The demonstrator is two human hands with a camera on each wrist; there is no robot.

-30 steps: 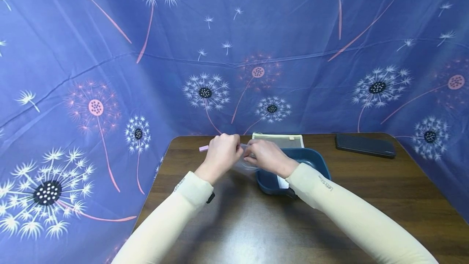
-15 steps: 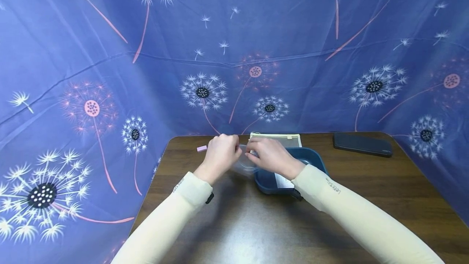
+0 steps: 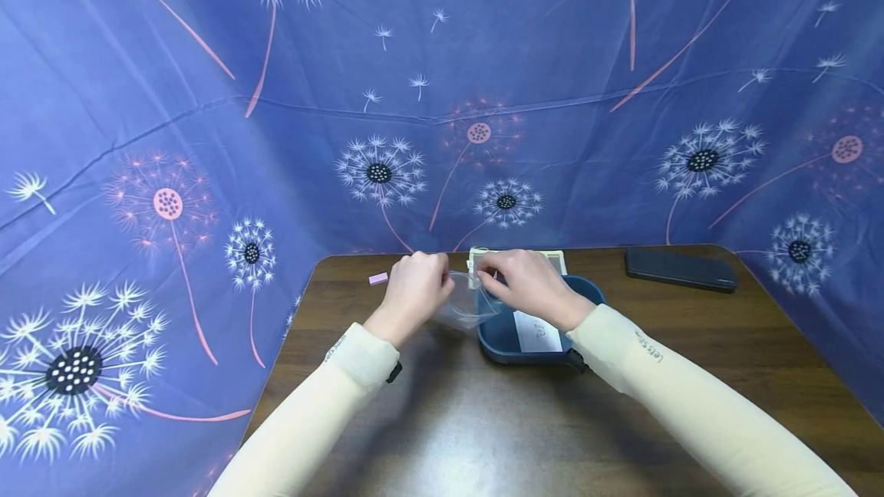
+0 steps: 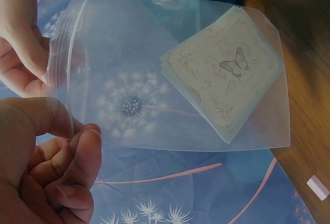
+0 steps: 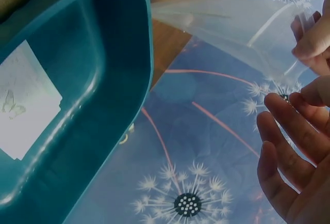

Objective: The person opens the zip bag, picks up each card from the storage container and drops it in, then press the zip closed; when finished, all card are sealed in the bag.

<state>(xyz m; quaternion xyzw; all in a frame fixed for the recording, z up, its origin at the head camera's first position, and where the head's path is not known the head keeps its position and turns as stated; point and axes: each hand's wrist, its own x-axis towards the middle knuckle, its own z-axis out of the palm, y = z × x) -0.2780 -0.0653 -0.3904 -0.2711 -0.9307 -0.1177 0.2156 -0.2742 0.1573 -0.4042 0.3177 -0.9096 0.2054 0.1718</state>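
A clear zip bag point(image 4: 129, 79) hangs between my hands, its zip edge toward them. Inside it lies a stack of square pale papers point(image 4: 221, 74), the top one printed with a butterfly. My left hand point(image 3: 414, 290) pinches the bag near one end of the zip, thumb against the fingers. My right hand point(image 3: 532, 286) is at the other end of the zip edge, thumb and forefinger together on the plastic, other fingers loosely bent. Just under the right hand stands a teal-blue tray point(image 3: 511, 359), with a white butterfly-printed paper point(image 5: 28, 102) in it.
A pale-edged mesh pouch point(image 3: 555, 259) lies behind the tray. A small pink block point(image 3: 377, 279) sits at the table's back left, and a dark flat case point(image 3: 680, 269) at the back right. Patterned blue cloth point(image 3: 442, 175) hangs around the wooden table point(image 3: 456, 420).
My right hand has moved to the right, away from the left, and more of the bag and of the paper in the tray shows. The left hand stays nearly still.
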